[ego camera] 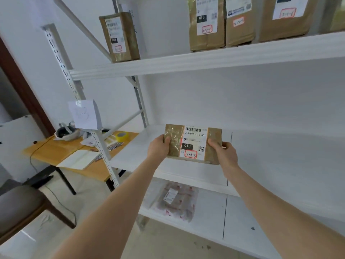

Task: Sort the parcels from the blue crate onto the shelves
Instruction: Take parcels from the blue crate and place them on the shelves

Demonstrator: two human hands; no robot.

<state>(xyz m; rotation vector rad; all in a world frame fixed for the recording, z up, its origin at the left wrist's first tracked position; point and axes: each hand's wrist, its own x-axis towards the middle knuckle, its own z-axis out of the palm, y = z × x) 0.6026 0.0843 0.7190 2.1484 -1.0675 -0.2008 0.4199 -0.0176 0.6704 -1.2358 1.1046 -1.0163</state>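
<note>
- The parcel is over the middle shelf, with the left hand at its left end and the right hand at its right.
- On the upper shelf, a lone box stands left and a row of boxes right (well apart).
- A bagged parcel lies on the lower shelf.
- Left of the shelves, a desk carries a tape roll and a notebook.

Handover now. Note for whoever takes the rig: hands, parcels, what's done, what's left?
Left hand: grips the left end of the parcel.
Right hand: grips its right end.
Parcel: marked 3-3-3, label towards the camera, at the middle shelf; I cannot tell whether it is set down.
Done: brown boxes stand on the upper shelf; a bagged parcel lies on the lower shelf.
Left: release this parcel. The blue crate is out of view, so the remaining count is unknown.
</note>
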